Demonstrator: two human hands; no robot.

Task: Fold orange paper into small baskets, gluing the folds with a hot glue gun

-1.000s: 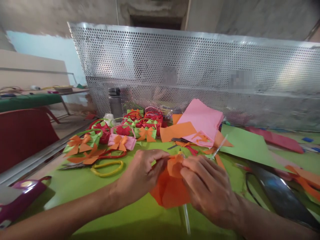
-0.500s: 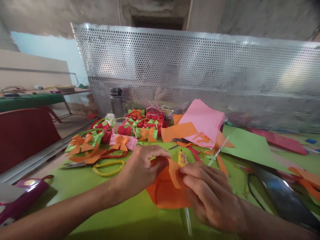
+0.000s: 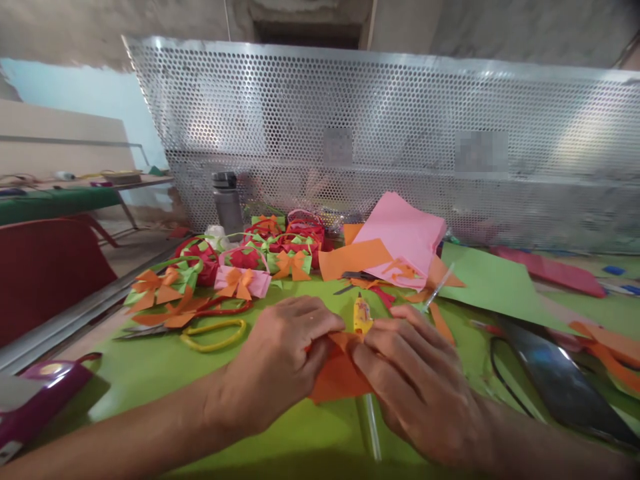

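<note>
Between my two hands is a folded piece of orange paper [image 3: 340, 375], held just above the green tabletop [image 3: 200, 443]. My left hand [image 3: 287, 363] pinches its upper left edge between thumb and curled fingers. Gripping the right side is my right hand [image 3: 420, 380], its fingers bent over the paper and hiding that edge. Beyond the paper lies a yellow pointed glue-gun-like or pen-like item [image 3: 362, 313], partly covered by the right hand. A clear glue stick [image 3: 373, 427] lies under the paper, pointing toward me.
Scissors with yellow handles [image 3: 214, 335] lie left, near several small paper bags with bows [image 3: 243, 283]. A purple glue gun [image 3: 50, 387] is at the far left. Pink sheets [image 3: 400, 230], a green sheet [image 3: 495, 287] and a phone [image 3: 560, 380] lie right. A perforated metal panel [image 3: 300, 100] stands behind.
The orange paper's raised flap has been folded down, and my hands have come closer together over it. My right hand's index finger has lifted. The view has shifted slightly.
</note>
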